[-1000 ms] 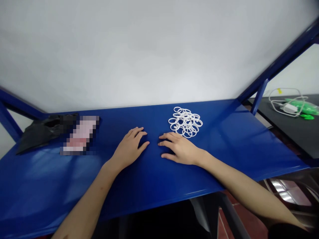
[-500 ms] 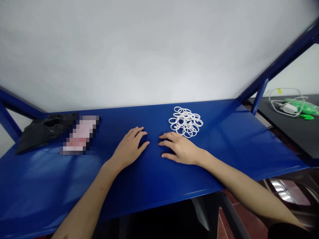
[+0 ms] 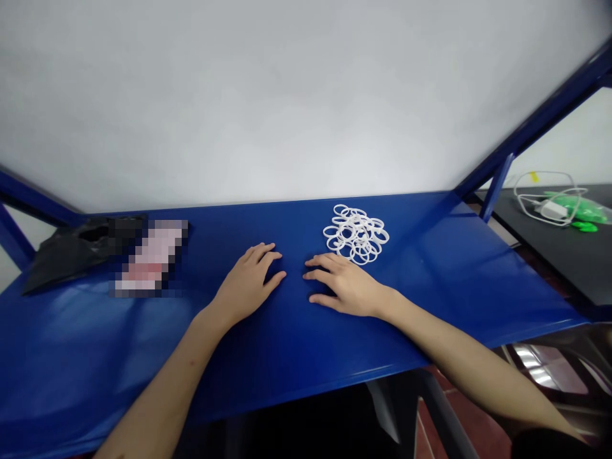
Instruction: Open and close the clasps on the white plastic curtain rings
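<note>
A loose pile of thin white rings point(image 3: 356, 233) lies on the blue tabletop point(image 3: 287, 357), a little right of the middle. My right hand point(image 3: 342, 285) rests palm down just in front of the pile, fingers apart and pointing left, with nothing in it. Whether its knuckles touch the nearest rings I cannot tell. To the left, my left hand point(image 3: 251, 277) also lies palm down on the table, fingers spread and holding nothing. A gap of bare blue surface separates the two sets of fingertips.
At the left lie a black plastic bag point(image 3: 62, 255) and a blurred-out pinkish rectangular item point(image 3: 155, 252). A white wall stands behind the table, with blue frame bars point(image 3: 497, 185) at both sides. On a black table at right are a white cable with adapter point(image 3: 552, 209) and green items point(image 3: 583, 210).
The view has shifted very slightly, moving the side objects a little left in the picture. Both hands and the rings stay where they were.
</note>
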